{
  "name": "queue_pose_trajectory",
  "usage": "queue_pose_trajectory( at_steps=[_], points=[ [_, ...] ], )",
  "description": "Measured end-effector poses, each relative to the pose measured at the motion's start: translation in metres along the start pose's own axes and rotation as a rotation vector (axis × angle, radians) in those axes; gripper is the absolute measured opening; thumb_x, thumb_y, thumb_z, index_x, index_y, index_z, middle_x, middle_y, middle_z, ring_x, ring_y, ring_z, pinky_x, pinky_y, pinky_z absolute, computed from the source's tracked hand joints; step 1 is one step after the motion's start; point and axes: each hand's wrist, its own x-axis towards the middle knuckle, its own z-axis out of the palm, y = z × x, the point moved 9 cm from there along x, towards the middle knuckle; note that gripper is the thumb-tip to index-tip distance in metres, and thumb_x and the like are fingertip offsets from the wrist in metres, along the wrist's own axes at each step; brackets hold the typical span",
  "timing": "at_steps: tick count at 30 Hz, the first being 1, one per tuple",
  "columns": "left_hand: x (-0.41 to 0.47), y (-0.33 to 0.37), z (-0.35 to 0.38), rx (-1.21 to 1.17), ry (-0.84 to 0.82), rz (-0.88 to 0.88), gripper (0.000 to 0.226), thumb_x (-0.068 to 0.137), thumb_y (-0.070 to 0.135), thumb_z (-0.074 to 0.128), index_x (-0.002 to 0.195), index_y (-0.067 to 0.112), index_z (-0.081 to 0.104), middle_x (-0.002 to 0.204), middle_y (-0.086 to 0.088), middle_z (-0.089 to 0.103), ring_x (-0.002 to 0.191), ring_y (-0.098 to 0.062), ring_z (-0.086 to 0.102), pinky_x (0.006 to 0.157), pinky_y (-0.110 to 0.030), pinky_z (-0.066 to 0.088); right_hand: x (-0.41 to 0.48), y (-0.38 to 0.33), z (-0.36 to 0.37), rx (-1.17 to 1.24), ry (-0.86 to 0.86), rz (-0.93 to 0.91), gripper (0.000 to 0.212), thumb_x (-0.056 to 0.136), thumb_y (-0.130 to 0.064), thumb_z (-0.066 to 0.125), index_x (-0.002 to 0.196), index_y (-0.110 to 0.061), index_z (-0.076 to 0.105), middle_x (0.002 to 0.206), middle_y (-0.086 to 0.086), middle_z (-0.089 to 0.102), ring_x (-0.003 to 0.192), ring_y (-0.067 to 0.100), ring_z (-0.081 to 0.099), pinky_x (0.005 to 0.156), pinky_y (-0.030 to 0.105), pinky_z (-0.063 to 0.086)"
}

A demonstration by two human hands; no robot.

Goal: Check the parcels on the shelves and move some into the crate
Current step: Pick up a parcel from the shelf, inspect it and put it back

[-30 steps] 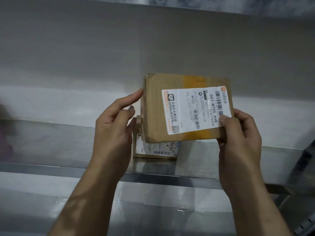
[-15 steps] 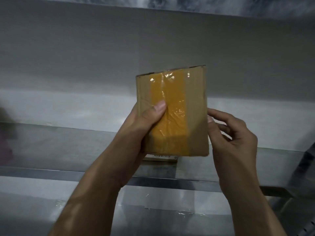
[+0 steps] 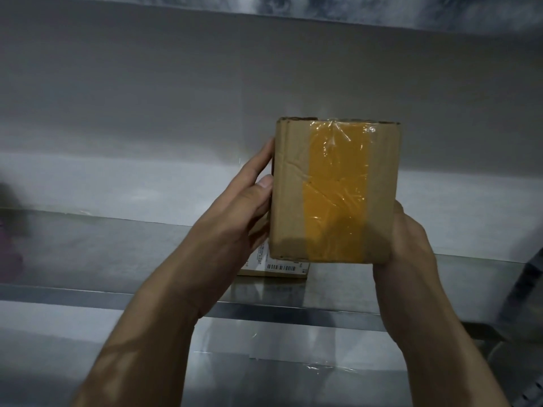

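- The box (image 3: 335, 192) is covering most of a parcel (image 3: 276, 267) lying on the shelf (image 3: 117, 254) behind it; only the parcel's lower strip is showing.
- The print on that parcel's label (image 3: 282, 266) is coming out too small to read.
- The right hand (image 3: 411, 245) is gripping the box's lower right corner, with its fingers hiding behind the cardboard.
- The left hand (image 3: 235, 218) is holding the box's left side, with its lower fingers slipping out of sight behind it.
- Both forearms (image 3: 152, 333) are running off the bottom edge.
- A purple shape (image 3: 8, 259) is blurring at the left edge, cut off and impossible to identify.
- A dark object (image 3: 526, 289) is blurring at the right edge, also cut off.
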Motion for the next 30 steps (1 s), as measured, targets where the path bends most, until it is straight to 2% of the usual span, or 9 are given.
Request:
queue_pose_trajectory(
  at_steps=[4, 11, 14, 16, 18, 20, 24, 27, 30],
  points=[
    [0.001, 0.0, -0.003, 0.007, 0.024, 0.018, 0.057, 0.102, 0.047, 0.049, 0.158, 0.04, 0.042, 0.129, 0.018, 0.072, 0.122, -0.007, 0.069, 0.105, -0.029, 0.055, 0.0, -0.001, 0.002, -0.023, -0.005, -0.002, 0.029, 0.115, -0.028, 0.04, 0.095, -0.034, 0.06, 0.066, -0.037, 0.066, 0.072, -0.021, 0.064, 0.053, 0.0, 0.045],
    [0.0, 0.001, -0.004, 0.006, 0.028, 0.023, 0.056, 0.102, 0.046, 0.052, 0.157, 0.038, 0.043, 0.126, 0.017, 0.074, 0.119, -0.007, 0.07, 0.103, -0.029, 0.057, -0.002, -0.002, 0.003, -0.022, -0.005, 0.025, 0.031, 0.116, -0.026, 0.039, 0.096, -0.032, 0.062, 0.066, -0.034, 0.067, 0.071, -0.019, 0.065, 0.054, 0.001, 0.045],
    [-0.002, 0.0, -0.007, -0.01, 0.062, 0.007, 0.056, 0.098, 0.047, 0.056, 0.152, 0.03, 0.051, 0.112, 0.015, 0.078, 0.105, -0.004, 0.074, 0.091, -0.03, 0.061, -0.002, -0.004, 0.004, -0.026, -0.008, 0.024, 0.033, 0.115, -0.028, 0.038, 0.096, -0.031, 0.064, 0.07, -0.029, 0.07, 0.073, -0.014, 0.067, 0.057, 0.004, 0.049],
    [-0.002, -0.002, -0.011, -0.027, 0.103, 0.003, 0.059, 0.093, 0.045, 0.061, 0.147, 0.02, 0.058, 0.105, 0.011, 0.077, 0.097, -0.004, 0.074, 0.088, -0.031, 0.059, -0.003, -0.005, 0.005, -0.007, -0.017, 0.03, 0.033, 0.114, -0.038, 0.038, 0.098, -0.033, 0.067, 0.079, -0.025, 0.073, 0.081, -0.008, 0.07, 0.065, 0.012, 0.056],
    [-0.002, -0.004, -0.014, -0.036, 0.118, -0.001, 0.066, 0.086, 0.038, 0.055, 0.147, 0.013, 0.058, 0.106, 0.005, 0.075, 0.098, -0.008, 0.073, 0.089, -0.035, 0.058, -0.004, -0.009, 0.006, 0.005, -0.019, 0.056, 0.032, 0.109, -0.055, 0.043, 0.105, -0.036, 0.069, 0.102, -0.016, 0.076, 0.104, 0.006, 0.071, 0.09, 0.034, 0.061],
    [-0.002, -0.002, -0.017, -0.001, 0.117, 0.01, 0.066, 0.085, 0.031, 0.053, 0.148, 0.015, 0.057, 0.099, 0.011, 0.074, 0.094, -0.004, 0.072, 0.084, -0.031, 0.058, -0.002, -0.01, 0.008, -0.013, -0.033, 0.101, 0.035, 0.099, -0.059, 0.045, 0.108, -0.033, 0.066, 0.122, -0.003, 0.072, 0.118, 0.02, 0.067, 0.107, 0.05, 0.053],
    [-0.004, 0.003, -0.023, 0.097, 0.112, 0.07, 0.063, 0.086, 0.019, 0.058, 0.147, 0.037, 0.059, 0.14, 0.016, 0.065, 0.13, -0.014, 0.063, 0.101, -0.041, 0.055, -0.001, -0.015, 0.004, 0.192, -0.035, 0.087, 0.023, 0.103, -0.044, 0.054, 0.104, -0.024, 0.066, 0.108, 0.006, 0.067, 0.104, 0.019, 0.063, 0.104, 0.041, 0.046],
    [-0.004, 0.011, -0.02, 0.093, 0.115, 0.133, 0.065, 0.086, 0.018, 0.058, 0.146, 0.045, 0.058, 0.148, 0.013, 0.059, 0.13, -0.02, 0.063, 0.096, -0.038, 0.054, -0.01, -0.018, 0.007, 0.346, -0.071, 0.065, 0.039, 0.1, -0.059, 0.042, 0.109, -0.037, 0.073, 0.111, -0.009, 0.077, 0.112, 0.01, 0.069, 0.108, 0.035, 0.044],
    [-0.005, 0.019, -0.019, 0.102, 0.119, 0.173, 0.063, 0.09, 0.018, 0.057, 0.143, 0.052, 0.058, 0.144, 0.015, 0.061, 0.121, -0.016, 0.068, 0.095, -0.036, 0.058, -0.014, -0.026, 0.008, 0.415, -0.098, 0.017, 0.048, 0.095, -0.056, 0.044, 0.125, -0.029, 0.069, 0.114, -0.008, 0.079, 0.111, 0.007, 0.073, 0.102, 0.034, 0.049]
  ],
)
